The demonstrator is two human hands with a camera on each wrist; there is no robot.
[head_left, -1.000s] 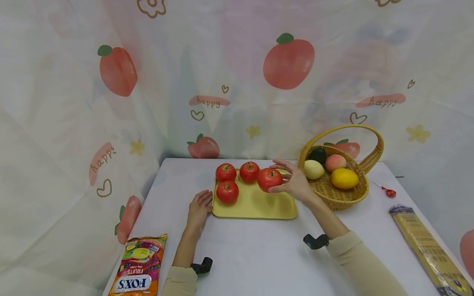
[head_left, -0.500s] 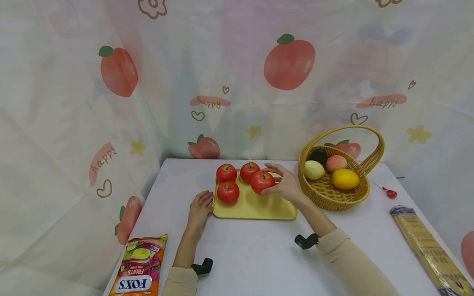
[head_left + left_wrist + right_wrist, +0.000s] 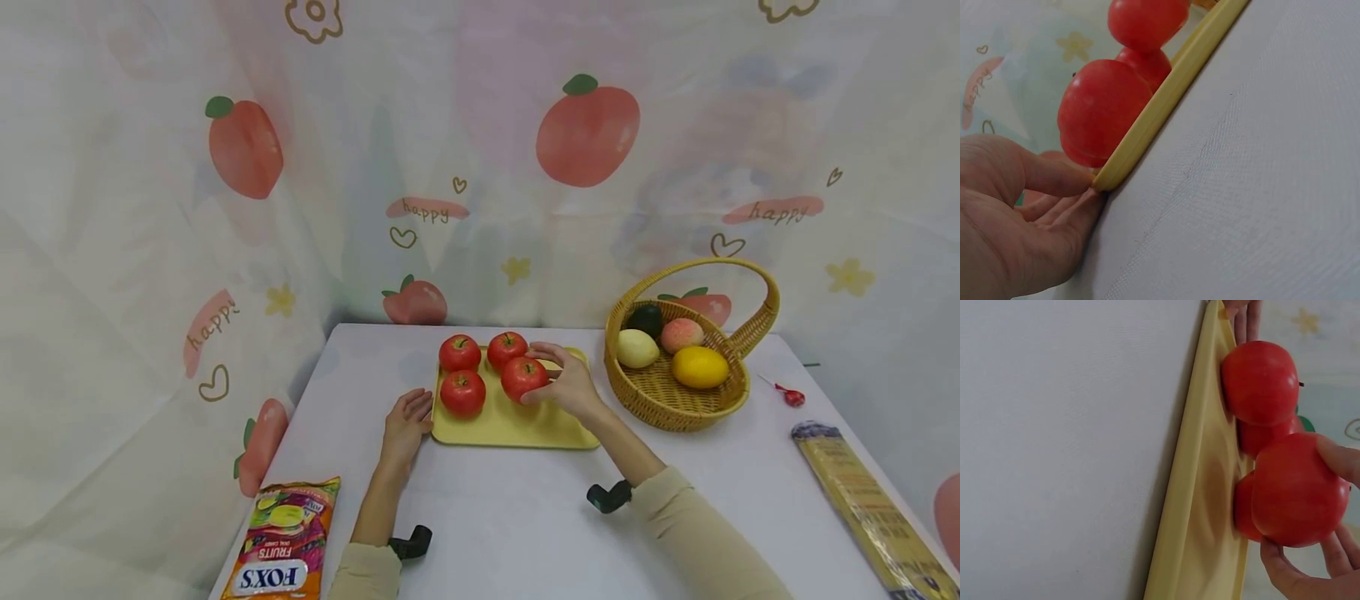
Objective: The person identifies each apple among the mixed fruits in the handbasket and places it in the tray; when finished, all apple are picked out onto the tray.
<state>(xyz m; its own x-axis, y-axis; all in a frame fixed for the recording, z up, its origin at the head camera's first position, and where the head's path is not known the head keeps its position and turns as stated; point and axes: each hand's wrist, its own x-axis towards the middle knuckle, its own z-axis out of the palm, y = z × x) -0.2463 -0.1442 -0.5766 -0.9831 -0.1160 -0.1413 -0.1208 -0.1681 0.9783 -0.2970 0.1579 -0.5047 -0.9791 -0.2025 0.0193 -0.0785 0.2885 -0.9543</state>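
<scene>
My right hand holds a red apple between thumb and fingers. In the right wrist view this apple is just above the tray floor, in front of another apple. The yellow tray lies flat on the table with three more apples on it: one at the back left, one at the back middle and one at the front left. At the tray's left edge, my left hand pinches the rim, its thumb on top in the left wrist view.
Right of the tray stands a wicker basket with a tall handle, holding several fruits, including a yellow lemon and a peach. Further right lie a red lollipop and a long flat packet. A candy bag lies at front left.
My right hand has carried its apple leftward and lower, from the tray's right side to near the other apples. The left hand stays at the tray's edge.
</scene>
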